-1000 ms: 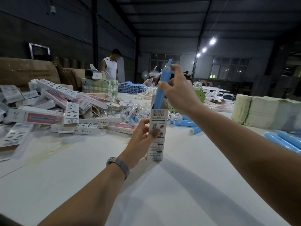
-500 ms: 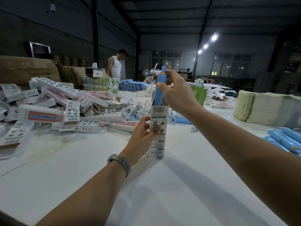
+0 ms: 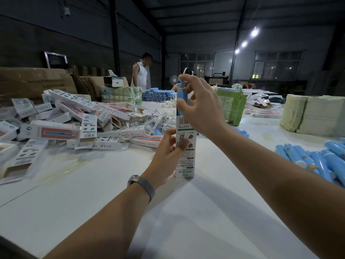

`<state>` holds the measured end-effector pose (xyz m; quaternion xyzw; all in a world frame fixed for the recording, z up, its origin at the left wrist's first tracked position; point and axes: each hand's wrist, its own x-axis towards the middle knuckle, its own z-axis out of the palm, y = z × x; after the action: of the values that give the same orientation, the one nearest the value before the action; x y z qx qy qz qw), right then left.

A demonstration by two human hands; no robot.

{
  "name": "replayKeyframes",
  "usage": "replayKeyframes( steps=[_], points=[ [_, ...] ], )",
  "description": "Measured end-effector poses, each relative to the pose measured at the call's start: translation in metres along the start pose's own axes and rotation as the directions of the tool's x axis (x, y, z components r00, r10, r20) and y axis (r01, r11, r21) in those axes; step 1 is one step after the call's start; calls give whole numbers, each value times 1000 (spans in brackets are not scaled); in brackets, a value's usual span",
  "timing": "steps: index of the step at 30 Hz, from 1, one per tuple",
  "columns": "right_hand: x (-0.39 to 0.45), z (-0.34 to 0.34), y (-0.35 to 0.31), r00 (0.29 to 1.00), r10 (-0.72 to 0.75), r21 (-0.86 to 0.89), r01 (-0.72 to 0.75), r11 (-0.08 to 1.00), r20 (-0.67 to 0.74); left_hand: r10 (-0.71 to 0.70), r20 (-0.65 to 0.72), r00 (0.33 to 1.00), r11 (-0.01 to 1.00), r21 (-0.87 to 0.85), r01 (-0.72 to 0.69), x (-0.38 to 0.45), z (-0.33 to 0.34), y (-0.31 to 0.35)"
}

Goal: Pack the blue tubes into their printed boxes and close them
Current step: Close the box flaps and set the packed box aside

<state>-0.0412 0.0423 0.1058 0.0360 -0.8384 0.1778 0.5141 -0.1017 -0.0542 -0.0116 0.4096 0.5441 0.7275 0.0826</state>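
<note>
A tall white printed box point(image 3: 185, 161) stands upright on the white table point(image 3: 89, 187), its top end open. My left hand point(image 3: 165, 156) grips its left side, thumb on the printed front. A blue tube point(image 3: 180, 96) sticks out of the open top, its lower part hidden inside the box. My right hand point(image 3: 201, 111) pinches the tube's upper part, with the index finger curled over its tip. More loose blue tubes point(image 3: 313, 159) lie in a heap at the right edge.
A sprawling pile of printed boxes point(image 3: 56, 124) covers the left of the table. Stacked pale sheets point(image 3: 317, 114) and a green bundle point(image 3: 231, 105) stand at the right back. A person in a white top point(image 3: 141, 75) stands far behind, near stacked blue tubes point(image 3: 156, 95).
My right hand has come down, and the blue tube has slid deeper into the box. My left hand keeps the box upright in the same spot.
</note>
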Motion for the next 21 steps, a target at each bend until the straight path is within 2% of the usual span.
replayKeyframes(
  steps=[9,12,16,19,21],
  points=[
    [-2,-6,3,998,44,70,-40,997,-55,18,6,1000,1000,26,-18,-2,2,3],
    [-9,-4,5,999,36,16,-36,999,2,35,7,999,999,25,-35,-3,3,3],
    [-13,-4,7,999,25,-9,-26,1000,-30,53,14,998,999,8,-53,-3,5,4],
    [-18,0,10,999,27,-43,-26,999,42,50,3,999,998,-29,-50,-4,5,4],
    [-24,1,13,999,34,-46,-32,998,32,60,10,998,998,-35,-59,-4,6,4]
  ],
)
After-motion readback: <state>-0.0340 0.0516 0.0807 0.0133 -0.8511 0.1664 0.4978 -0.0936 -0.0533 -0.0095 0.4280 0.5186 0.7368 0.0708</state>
